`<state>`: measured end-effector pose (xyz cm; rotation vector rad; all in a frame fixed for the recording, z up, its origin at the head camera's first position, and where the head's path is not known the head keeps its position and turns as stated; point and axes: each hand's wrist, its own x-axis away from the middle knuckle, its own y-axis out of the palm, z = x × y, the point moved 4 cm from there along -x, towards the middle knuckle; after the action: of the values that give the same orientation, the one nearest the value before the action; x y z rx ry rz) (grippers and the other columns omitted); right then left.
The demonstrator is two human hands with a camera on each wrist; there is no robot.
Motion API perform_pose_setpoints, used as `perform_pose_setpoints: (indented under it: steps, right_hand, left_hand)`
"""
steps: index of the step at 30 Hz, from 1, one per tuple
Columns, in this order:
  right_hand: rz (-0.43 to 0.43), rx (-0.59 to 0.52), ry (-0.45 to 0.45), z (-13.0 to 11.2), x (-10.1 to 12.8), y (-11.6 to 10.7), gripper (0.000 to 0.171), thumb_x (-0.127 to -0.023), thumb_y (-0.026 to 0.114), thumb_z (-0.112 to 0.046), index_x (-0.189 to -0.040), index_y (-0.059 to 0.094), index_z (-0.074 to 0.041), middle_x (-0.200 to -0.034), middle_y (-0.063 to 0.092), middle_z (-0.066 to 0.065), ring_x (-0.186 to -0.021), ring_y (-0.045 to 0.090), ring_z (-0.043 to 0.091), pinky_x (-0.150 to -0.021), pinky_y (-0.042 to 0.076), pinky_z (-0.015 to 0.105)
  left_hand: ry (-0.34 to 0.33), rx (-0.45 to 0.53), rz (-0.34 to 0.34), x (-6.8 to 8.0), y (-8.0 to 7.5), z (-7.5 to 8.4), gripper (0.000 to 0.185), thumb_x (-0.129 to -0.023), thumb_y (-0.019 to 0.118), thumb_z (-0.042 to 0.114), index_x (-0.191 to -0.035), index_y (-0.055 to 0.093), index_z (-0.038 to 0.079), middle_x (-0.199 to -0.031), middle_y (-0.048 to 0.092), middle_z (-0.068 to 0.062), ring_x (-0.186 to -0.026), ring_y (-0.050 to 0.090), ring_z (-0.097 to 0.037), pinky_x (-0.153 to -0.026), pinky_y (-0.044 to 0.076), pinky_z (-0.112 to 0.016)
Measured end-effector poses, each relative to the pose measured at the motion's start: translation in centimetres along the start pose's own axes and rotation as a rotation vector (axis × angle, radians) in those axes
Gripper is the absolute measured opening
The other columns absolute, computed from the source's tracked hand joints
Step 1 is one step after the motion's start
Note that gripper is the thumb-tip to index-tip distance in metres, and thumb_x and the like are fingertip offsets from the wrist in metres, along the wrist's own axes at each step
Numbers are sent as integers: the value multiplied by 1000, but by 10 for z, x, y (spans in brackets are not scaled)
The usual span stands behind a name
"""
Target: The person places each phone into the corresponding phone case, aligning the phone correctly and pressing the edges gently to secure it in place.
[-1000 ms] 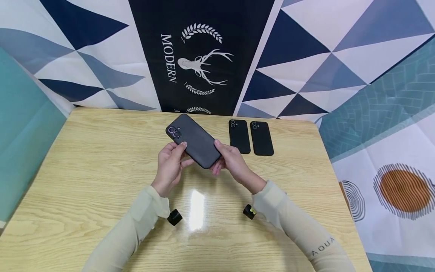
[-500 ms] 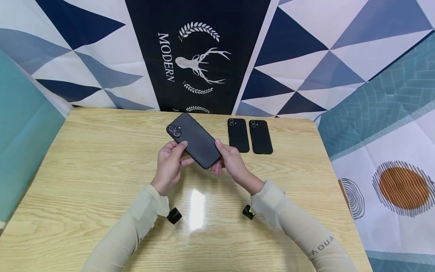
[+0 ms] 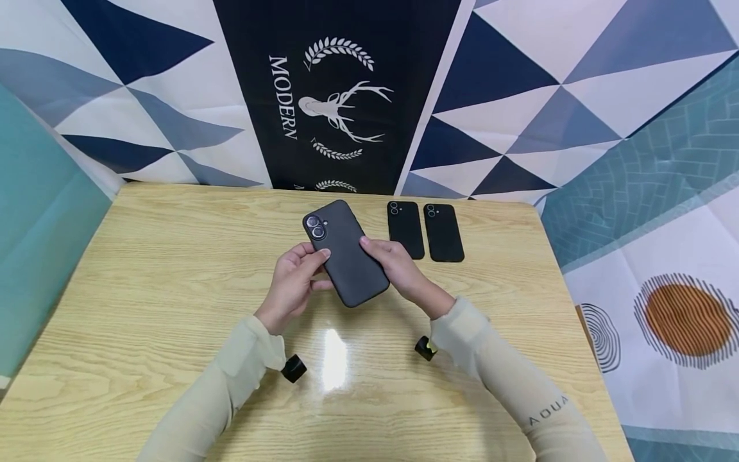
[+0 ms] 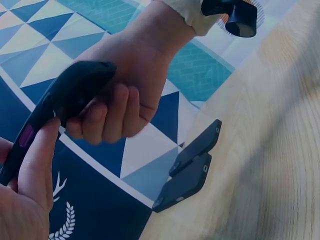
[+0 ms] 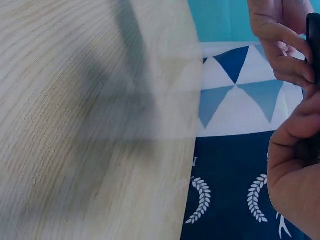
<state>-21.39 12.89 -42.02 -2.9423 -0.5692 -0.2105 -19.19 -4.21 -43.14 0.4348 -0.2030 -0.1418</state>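
Note:
Both hands hold a phone in a dark grey case (image 3: 346, 253) above the middle of the wooden table (image 3: 150, 269), back side up, camera lenses at its far end. My left hand (image 3: 297, 276) grips its left edge, thumb on the back. My right hand (image 3: 392, 266) grips the right edge, thumb lying on the back. In the left wrist view the right hand (image 4: 120, 100) curls its fingers under the phone (image 4: 70, 97). The right wrist view shows only the phone's edge (image 5: 313, 45) between the fingers of both hands.
Two black phone cases (image 3: 406, 229) (image 3: 443, 232) lie side by side on the table behind the right hand, also seen as the dark cases (image 4: 192, 172) in the left wrist view. A patterned cloth backdrop (image 3: 335, 96) hangs behind the table's far edge.
The phone has turned clockwise to stand more lengthwise and shifted slightly right and nearer. The right hand slid up along its right edge; the left hand followed.

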Motion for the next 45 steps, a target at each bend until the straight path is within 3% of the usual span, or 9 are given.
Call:
perform_pose_setpoints:
  steps: [4, 9, 13, 17, 21, 24, 32, 38, 45]
  right_hand:
    - [-38, -64, -7, 0, 2, 1, 49, -100, 40, -29, -115, 56, 15, -72, 68, -11, -69, 66, 5, -70, 54, 20]
    - [-27, -114, 7, 1, 2, 1, 47, -99, 40, -26, -114, 56, 16, -73, 67, -9, -67, 64, 5, -66, 54, 20]
    - [5, -109, 9, 0, -1, -1, 42, -98, 41, -29, -108, 57, 7, -71, 59, -7, -63, 58, 5, -58, 49, 19]
    - [34, -113, -53, -3, -5, -5, 35, -98, 41, -30, -103, 58, 0, -69, 56, -7, -59, 53, 5, -53, 44, 17]
    - [88, -123, -109, -8, -5, -9, 27, -98, 44, -24, -88, 65, -10, -62, 56, -8, -51, 47, 5, -46, 36, 17]
    - [123, -128, -116, -11, -5, -10, 30, -97, 46, -21, -75, 65, -18, -55, 52, -9, -47, 41, 6, -43, 29, 19]
    - [106, -201, -57, -14, -5, -9, 35, -98, 45, -21, -68, 64, -17, -56, 53, -7, -50, 47, 6, -46, 37, 18]
    - [105, -144, -27, -13, -9, -8, 38, -100, 40, -35, -78, 61, -12, -59, 58, -6, -53, 54, 7, -49, 45, 19]
    - [154, -82, -52, -12, -10, -9, 39, -101, 40, -32, -80, 63, -9, -62, 63, -6, -58, 60, 7, -56, 50, 20]
  left_hand:
    - [6, -7, -37, 0, 0, 1, 7, -93, 50, 5, -99, 49, 3, -82, 69, 3, -74, 66, -9, -56, 57, -21]
    - [10, -6, -60, 0, -1, 2, 6, -93, 50, 5, -99, 51, 3, -82, 69, 3, -74, 66, -8, -57, 58, -22]
    - [-2, -34, -80, 0, -1, 0, 8, -93, 51, 5, -100, 51, 2, -81, 69, 3, -74, 66, -8, -56, 58, -22]
    - [-30, -84, -130, 2, 2, -4, 9, -92, 51, 5, -100, 51, 1, -81, 69, 4, -73, 67, -8, -55, 58, -22]
    - [-38, -101, -190, 4, 6, -6, 10, -92, 51, 4, -101, 51, 0, -81, 69, 3, -72, 67, -8, -53, 58, -24]
    - [-29, -101, -212, 4, 7, -6, 10, -92, 50, 3, -101, 51, -1, -82, 69, 3, -72, 67, -9, -53, 58, -24]
    - [-27, -113, -237, 4, 8, -7, 8, -92, 50, 3, -99, 51, 0, -81, 69, 3, -74, 67, -9, -54, 58, -26]
    - [-38, -147, -261, 5, 9, -8, 12, -91, 52, 3, -102, 51, -1, -79, 67, 4, -73, 66, -8, -54, 58, -25]
    - [-54, -170, -285, 6, 10, -12, 11, -91, 54, 4, -101, 52, 0, -79, 67, 5, -72, 65, -7, -54, 58, -27]
